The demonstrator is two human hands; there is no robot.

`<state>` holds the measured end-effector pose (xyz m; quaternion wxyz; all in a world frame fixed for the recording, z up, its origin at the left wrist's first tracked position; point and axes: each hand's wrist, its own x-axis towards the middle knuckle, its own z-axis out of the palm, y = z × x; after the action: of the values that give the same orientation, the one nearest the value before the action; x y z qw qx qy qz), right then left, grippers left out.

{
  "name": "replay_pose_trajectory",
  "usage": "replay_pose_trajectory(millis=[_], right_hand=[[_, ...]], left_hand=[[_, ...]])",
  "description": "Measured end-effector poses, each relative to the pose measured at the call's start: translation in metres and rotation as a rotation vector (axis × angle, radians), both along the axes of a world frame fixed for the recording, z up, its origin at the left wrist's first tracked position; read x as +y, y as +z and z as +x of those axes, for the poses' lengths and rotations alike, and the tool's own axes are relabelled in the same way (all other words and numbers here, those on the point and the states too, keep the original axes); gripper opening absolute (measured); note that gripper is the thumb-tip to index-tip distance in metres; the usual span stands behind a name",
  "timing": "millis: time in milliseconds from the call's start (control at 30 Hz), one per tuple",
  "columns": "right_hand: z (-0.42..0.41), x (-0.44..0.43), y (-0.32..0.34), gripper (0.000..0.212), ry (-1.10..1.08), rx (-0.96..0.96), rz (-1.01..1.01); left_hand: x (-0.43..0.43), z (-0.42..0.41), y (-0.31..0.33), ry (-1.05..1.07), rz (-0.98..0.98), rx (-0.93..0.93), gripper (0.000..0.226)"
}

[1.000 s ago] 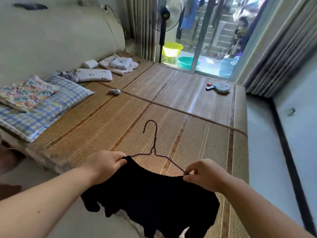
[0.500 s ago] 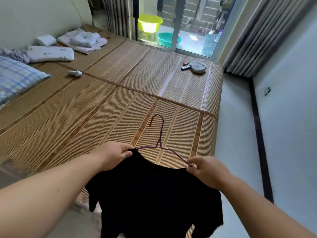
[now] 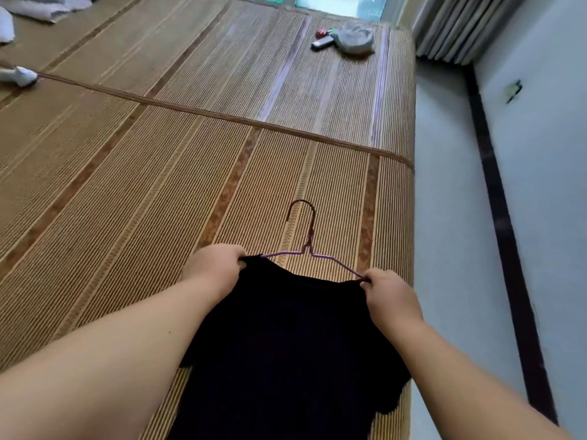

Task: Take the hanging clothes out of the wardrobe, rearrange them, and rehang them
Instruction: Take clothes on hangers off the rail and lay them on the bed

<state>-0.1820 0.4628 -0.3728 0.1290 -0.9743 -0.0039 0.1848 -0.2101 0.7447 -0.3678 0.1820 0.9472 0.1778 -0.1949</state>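
While both hands are curled, the left hand (image 3: pixel 216 268) pinches one shoulder of the black shirt (image 3: pixel 286 344) and the right hand (image 3: pixel 390 296) pinches the other, each where the cloth meets an arm of the hanger (image 3: pixel 305 249). The shirt spreads between the forearms over the near right corner of the bed (image 3: pixel 127 185); whether it rests on the woven mat or hangs just above it I cannot tell. The hanger's thin purple wire shows bare between the hands, its hook pointing away over the mat. Farther off, a seam crosses the mat. Beyond it, at the left edge, lies a small white thing (image 3: pixel 19 76). Near the far right corner sit a grey bundle (image 3: pixel 354 38) and, just beside it, a remote (image 3: pixel 322 42). Right of the bed run pale floor (image 3: pixel 444 217) and a curtain (image 3: pixel 451 27).
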Motion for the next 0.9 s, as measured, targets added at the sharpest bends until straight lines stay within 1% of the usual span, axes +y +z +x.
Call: replay_pose_trajectory(millis=[67, 133, 200, 300, 333, 400, 467, 567, 667, 733, 800, 900], right_hand=[[0.011, 0.004, -0.031, 0.026, -0.061, 0.049, 0.068], [0.017, 0.007, -0.058, 0.042, -0.152, 0.095, 0.127], [0.020, 0.011, -0.077, 0.055, -0.194, 0.151, 0.182], [0.016, 0.018, -0.087, 0.072, -0.172, 0.178, 0.245], [0.013, 0.021, -0.085, 0.077, -0.147, 0.168, 0.247], [0.008, 0.025, -0.075, 0.079, -0.082, 0.134, 0.230], [-0.001, 0.030, -0.058, 0.076, 0.009, 0.125, 0.190], [-0.017, 0.039, -0.020, 0.071, 0.144, 0.055, 0.091], [-0.033, 0.050, 0.035, 0.068, 0.281, 0.001, 0.032], [-0.046, 0.059, 0.073, 0.065, 0.369, -0.050, 0.035], [-0.060, 0.071, 0.116, 0.061, 0.468, -0.109, 0.041], [-0.081, 0.098, 0.172, 0.053, 0.632, -0.183, 0.025]], left_hand=[[-0.005, 0.010, -0.031, 0.041, 0.012, 0.019, 0.020], [-0.010, 0.019, -0.057, 0.078, -0.028, 0.004, 0.020], [-0.013, 0.026, -0.076, 0.097, -0.124, -0.015, 0.023], [-0.019, 0.026, -0.089, 0.049, -0.235, 0.040, 0.049], [-0.022, 0.024, -0.088, 0.016, -0.236, 0.057, 0.056], [-0.028, 0.020, -0.080, -0.037, -0.226, 0.034, 0.063], [-0.034, 0.011, -0.063, -0.070, -0.244, 0.008, 0.065], [-0.042, -0.004, -0.026, -0.148, -0.236, -0.031, 0.065], [-0.044, -0.033, 0.025, -0.158, -0.266, -0.068, 0.062], [-0.042, -0.061, 0.063, -0.149, -0.273, -0.124, 0.058], [-0.035, -0.090, 0.106, -0.151, -0.242, -0.183, 0.056], [-0.021, -0.131, 0.162, -0.142, -0.129, -0.246, 0.058]])
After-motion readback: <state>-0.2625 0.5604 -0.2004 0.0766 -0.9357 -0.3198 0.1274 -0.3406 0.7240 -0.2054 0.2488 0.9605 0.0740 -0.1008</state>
